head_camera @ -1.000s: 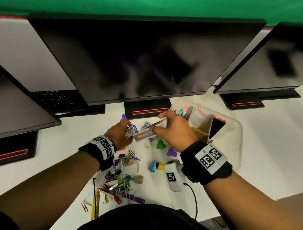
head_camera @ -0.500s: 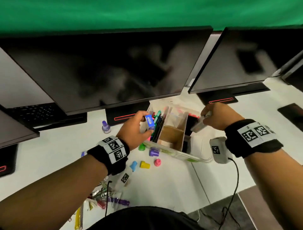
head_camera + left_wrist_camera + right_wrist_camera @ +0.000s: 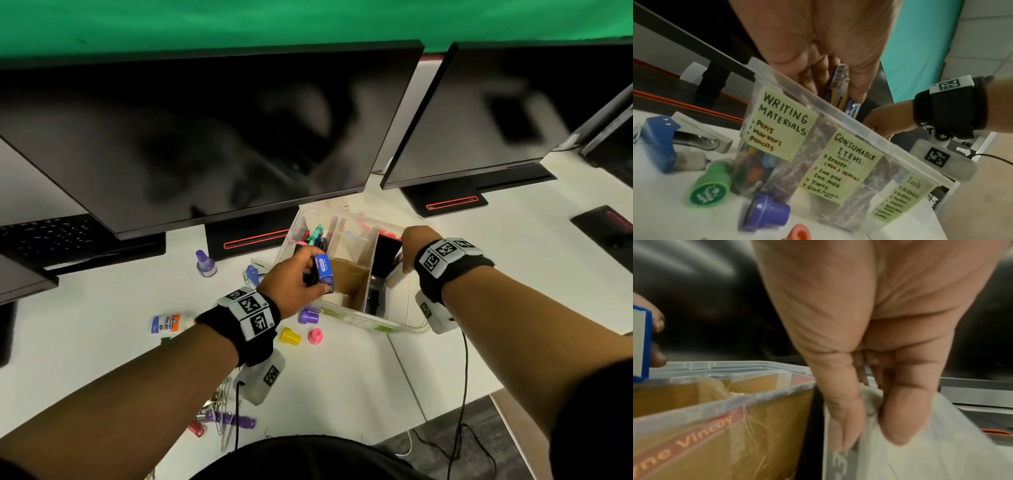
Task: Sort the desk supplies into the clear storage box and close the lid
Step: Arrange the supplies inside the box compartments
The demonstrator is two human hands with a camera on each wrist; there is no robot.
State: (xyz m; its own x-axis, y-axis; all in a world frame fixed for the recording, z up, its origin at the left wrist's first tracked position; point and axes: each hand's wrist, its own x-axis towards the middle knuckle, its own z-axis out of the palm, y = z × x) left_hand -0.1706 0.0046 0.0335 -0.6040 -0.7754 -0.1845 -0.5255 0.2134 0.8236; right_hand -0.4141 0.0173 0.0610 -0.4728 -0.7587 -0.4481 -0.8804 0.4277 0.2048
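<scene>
Right now your left hand [image 3: 291,281] pinches a small blue box [image 3: 323,272], thumb and fingers curled on it, holding it just above the clear storage box [image 3: 394,327] over the cardboard-lined middle compartment. From the left wrist view the blue box [image 3: 840,91] sits above the storage box's near rim [image 3: 838,113]. Your right hand [image 3: 416,245] is at the right end of the storage box, fingers [image 3: 900,418] and thumb curled round a pale grey flat item [image 3: 920,459] with printed lettering; what it is, can't tell. It hangs tilted at the right compartment, lower part in or against the storage box, unclear which.

Storage box stands open on the white desk [image 3: 342,377], lid not on. Green notes on its near wall read writing materials [image 3: 781,123], consumable items [image 3: 840,165], tools [image 3: 902,199]. Pens [image 3: 317,236] stand in its left compartment.

Just left of the storage box: a purple stamp [image 3: 308,315], a yellow stamp [image 3: 290,336], a pink stamp [image 3: 315,335], a green stamp [image 3: 712,183]. Further left: a glue bottle [image 3: 166,323], a purple ink bottle [image 3: 205,263], a blue stapler [image 3: 659,142]. Clips and a purple marker [image 3: 226,419] lie well left of the storage box, by your left forearm.
</scene>
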